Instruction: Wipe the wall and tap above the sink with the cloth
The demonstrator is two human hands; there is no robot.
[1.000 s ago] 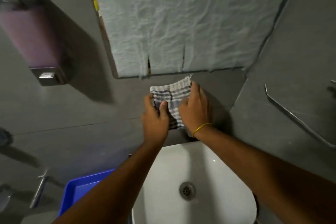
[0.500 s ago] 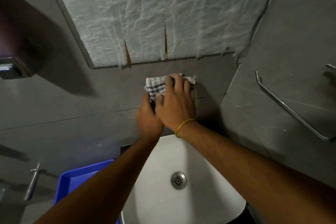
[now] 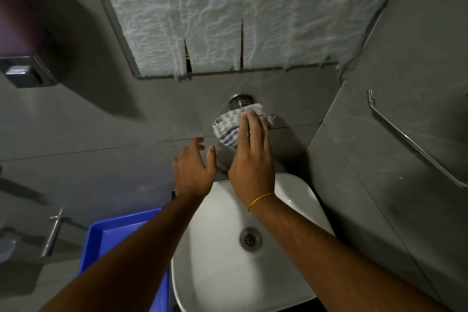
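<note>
Lying under right fingers (image 3: 253, 129): cloth (image 3: 226, 128)

the cloth (image 3: 226, 127) and right hand (image 3: 252, 162) cover most of the tap (image 3: 240, 101); only its round wall plate shows. the soap dispenser (image 3: 25, 33), upper left, and blue tray (image 3: 101, 243), lower left, are cropped or partly hidden.

Left hand (image 3: 193, 172) has let go of cloth (image 3: 226, 126).
</note>
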